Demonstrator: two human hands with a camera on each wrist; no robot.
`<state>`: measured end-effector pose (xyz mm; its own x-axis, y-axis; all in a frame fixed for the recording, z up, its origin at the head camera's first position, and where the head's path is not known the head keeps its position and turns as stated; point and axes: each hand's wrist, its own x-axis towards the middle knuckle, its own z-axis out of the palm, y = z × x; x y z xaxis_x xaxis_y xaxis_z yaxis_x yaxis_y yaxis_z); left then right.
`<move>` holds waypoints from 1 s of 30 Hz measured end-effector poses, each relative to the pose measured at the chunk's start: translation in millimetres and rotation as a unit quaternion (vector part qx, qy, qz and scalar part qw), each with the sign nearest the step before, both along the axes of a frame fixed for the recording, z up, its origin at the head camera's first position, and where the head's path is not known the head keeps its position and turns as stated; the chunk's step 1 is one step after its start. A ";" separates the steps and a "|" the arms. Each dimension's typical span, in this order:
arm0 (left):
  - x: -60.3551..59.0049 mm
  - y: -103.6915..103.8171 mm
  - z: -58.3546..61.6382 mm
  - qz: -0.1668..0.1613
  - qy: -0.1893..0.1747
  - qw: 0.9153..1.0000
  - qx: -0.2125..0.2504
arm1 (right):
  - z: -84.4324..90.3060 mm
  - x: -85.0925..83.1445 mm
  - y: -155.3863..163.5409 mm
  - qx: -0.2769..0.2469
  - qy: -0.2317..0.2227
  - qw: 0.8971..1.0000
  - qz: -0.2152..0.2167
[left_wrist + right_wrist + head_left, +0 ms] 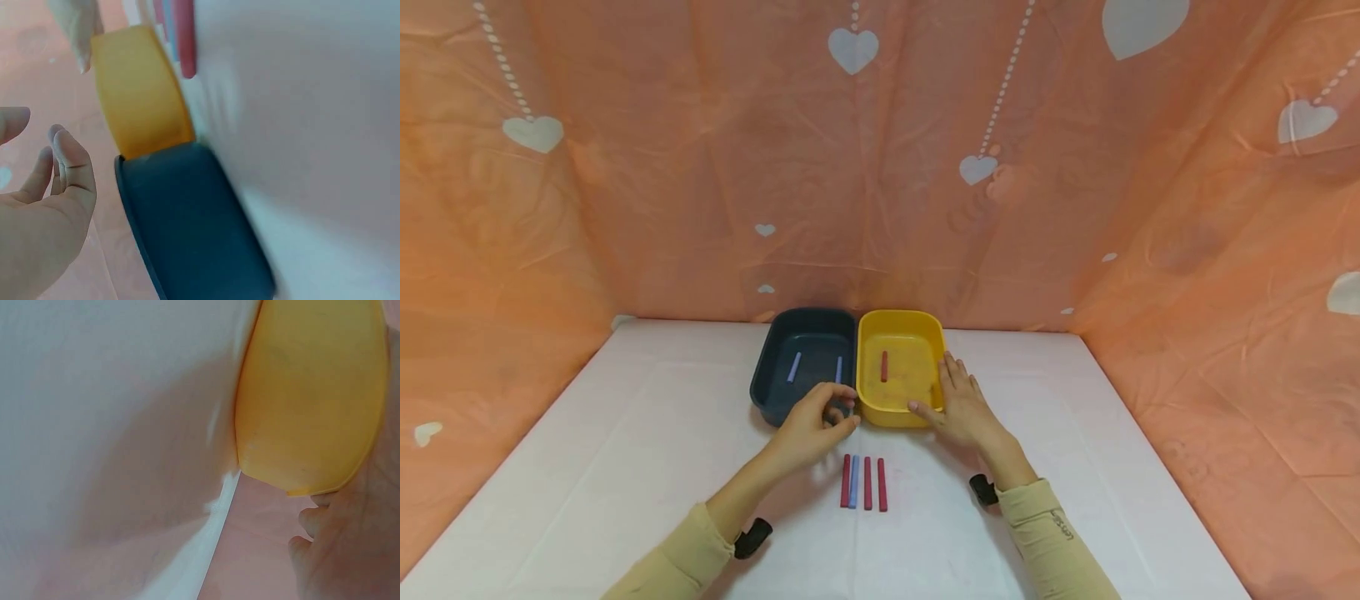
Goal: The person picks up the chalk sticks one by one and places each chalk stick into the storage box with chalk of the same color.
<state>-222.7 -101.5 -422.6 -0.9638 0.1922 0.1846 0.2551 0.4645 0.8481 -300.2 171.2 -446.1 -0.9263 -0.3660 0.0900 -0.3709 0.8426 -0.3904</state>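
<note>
My left hand (808,427) hovers over the front right corner of the dark blue bin (808,343). Its thumb and bent fingers stand apart, with nothing between them in the left wrist view. Two light blue sticks (793,367) lie inside that bin. Against the right side of the yellow bin (910,367) rests my right hand (967,414), fingers extended along the rim and thumb at the front edge. One red stick (884,367) lies in the yellow bin. On the table before the bins are three red sticks (868,483) and one light blue stick (854,482), roughly parallel.
The two bins stand side by side at the back of a white-covered table (625,467). An orange curtain (700,167) with white hearts rises behind and along both sides. Black wrist bands (752,538) sit at both sleeves.
</note>
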 end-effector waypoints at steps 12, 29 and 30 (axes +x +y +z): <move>11.2 -4.4 -22.0 -0.097 0.011 0.987 -0.124 | 1.2 0.0 -0.5 -0.007 -0.009 1.000 -0.003; 20.2 -12.1 -34.1 -0.108 -0.007 0.965 -0.239 | -1.3 -0.4 -1.1 -0.005 -0.011 1.000 -0.006; 19.9 -12.3 -34.5 -0.107 -0.010 0.964 -0.242 | -1.0 -0.3 -1.2 -0.004 -0.011 1.000 -0.005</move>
